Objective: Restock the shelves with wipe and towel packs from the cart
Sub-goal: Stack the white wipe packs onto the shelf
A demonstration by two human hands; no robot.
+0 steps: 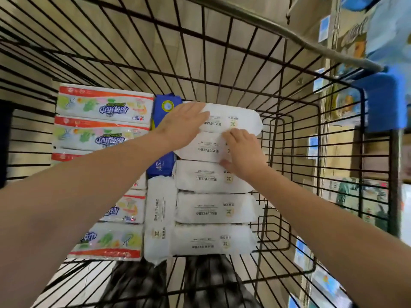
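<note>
Black wire cart (289, 112), seen from above. Checked trousers (213, 283) show through the wire at its near edge.

Middle of the cart, near to far: white wipe packs (213, 207), 5 in a column, long sides touching. 1 sideways pack (159, 218) lies lengthwise against the left ends of the 3 nearest.

Left edge: towel packs (104, 101) with orange stripes, in a row from near to far; the left forearm crosses over the middle ones and hides them in part. 2 blue packs (165, 106) are wedged between the towel row and the white column, toward the far end.

Right hand (242, 150): grip narrow, holding the 2nd-farthest pack (200, 150), fingers curled over its far edge, thumb at its near edge.

Left hand (182, 123): grip wide, fingers straight, flat on the left end of the farthest pack (235, 121), wrist over a blue pack.

Right wall: a wire flap (278, 196) stands just inside it, beside the column.

Far right corner: blue plastic cap (382, 101) joined to a grey handle bar (311, 41). Past the right edge, shelves (347, 103) with blurred goods.
</note>
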